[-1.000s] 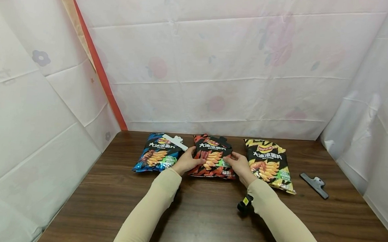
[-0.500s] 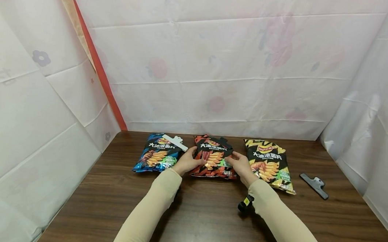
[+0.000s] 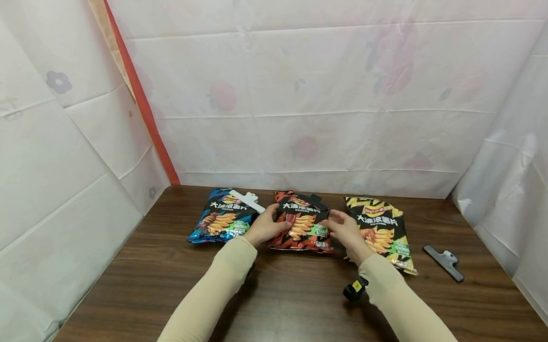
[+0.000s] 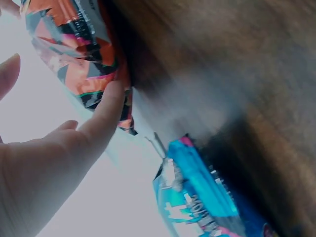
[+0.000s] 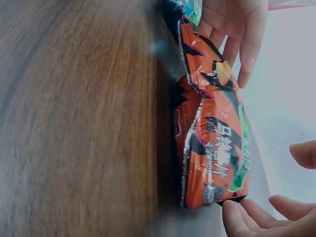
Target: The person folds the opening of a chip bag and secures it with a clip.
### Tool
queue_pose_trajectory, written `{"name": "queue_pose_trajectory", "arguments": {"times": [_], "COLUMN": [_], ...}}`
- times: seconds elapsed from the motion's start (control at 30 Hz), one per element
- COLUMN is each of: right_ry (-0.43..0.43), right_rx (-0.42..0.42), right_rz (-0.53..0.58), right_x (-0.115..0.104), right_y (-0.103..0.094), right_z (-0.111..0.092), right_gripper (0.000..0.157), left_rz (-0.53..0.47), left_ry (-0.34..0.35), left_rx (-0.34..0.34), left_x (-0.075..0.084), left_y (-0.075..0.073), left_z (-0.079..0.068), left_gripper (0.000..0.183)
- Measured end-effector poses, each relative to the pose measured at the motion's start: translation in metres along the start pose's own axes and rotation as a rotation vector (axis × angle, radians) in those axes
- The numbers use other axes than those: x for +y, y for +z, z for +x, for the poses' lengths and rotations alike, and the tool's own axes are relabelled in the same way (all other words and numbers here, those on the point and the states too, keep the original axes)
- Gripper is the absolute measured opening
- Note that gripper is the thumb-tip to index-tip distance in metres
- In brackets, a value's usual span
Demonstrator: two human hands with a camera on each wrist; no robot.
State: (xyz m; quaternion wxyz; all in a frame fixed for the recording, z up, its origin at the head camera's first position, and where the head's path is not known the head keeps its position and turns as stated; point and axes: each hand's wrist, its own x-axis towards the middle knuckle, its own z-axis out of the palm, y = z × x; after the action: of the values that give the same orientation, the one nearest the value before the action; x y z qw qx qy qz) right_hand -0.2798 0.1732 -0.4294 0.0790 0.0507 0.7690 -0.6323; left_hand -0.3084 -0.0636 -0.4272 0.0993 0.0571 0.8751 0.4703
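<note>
A red and black chip bag (image 3: pixel 301 229) lies on the table between both hands, a black bag clip (image 3: pixel 316 201) across its upper right corner. My left hand (image 3: pixel 262 228) is at the bag's left side; in the left wrist view a straight finger (image 4: pixel 106 106) touches the edge, thumb held apart. My right hand (image 3: pixel 346 232) is at the opposite side. In the right wrist view, its fingertips (image 5: pixel 234 215) sit right at the bag's edge (image 5: pixel 212 148), and the thumb (image 5: pixel 303 154) is lifted off. Both hands have relaxed fingers.
To the left lies a blue chip bag (image 3: pixel 217 222) with a white bag clip (image 3: pixel 249 199) on its top corner. A yellow chip bag (image 3: pixel 377 233) lies to the right, partly behind the right hand. Beyond it a grey bag clip (image 3: pixel 444 262) rests on the wooden table (image 3: pixel 290 306).
My right hand has eased slightly right, its thumb coming away from the bag's front. The red bag has shifted a touch to the right, and my left hand stays nearly in place.
</note>
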Motion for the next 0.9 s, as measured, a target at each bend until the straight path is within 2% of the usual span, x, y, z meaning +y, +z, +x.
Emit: {"name": "queue_pose_trajectory", "arguments": {"times": [0.27,0.47,0.7,0.9], "right_ry": [-0.056,-0.1,-0.116,-0.105], "right_rx": [-0.013,-0.027,0.017,0.073], "right_rz": [-0.036,-0.1,-0.19,-0.158], "right_x": [-0.005,-0.01,-0.012,-0.007], "right_y": [-0.017,-0.042,-0.078,-0.106], "right_z": [-0.009,-0.02,-0.034,-0.042], "right_gripper": [0.057,0.059,0.067,0.072], "left_rz": [0.074,0.053,0.027,-0.056], "left_ry": [0.073,0.138,0.228,0.213], "left_rx": [0.06,0.077,0.057,0.003], "left_x": [0.015,0.028,0.043,0.056], "left_y": [0.001,0.009,0.023,0.04], "left_z": [-0.007,-0.014,-0.018,-0.022], "left_gripper": [0.072,0.065,0.065,0.066]}}
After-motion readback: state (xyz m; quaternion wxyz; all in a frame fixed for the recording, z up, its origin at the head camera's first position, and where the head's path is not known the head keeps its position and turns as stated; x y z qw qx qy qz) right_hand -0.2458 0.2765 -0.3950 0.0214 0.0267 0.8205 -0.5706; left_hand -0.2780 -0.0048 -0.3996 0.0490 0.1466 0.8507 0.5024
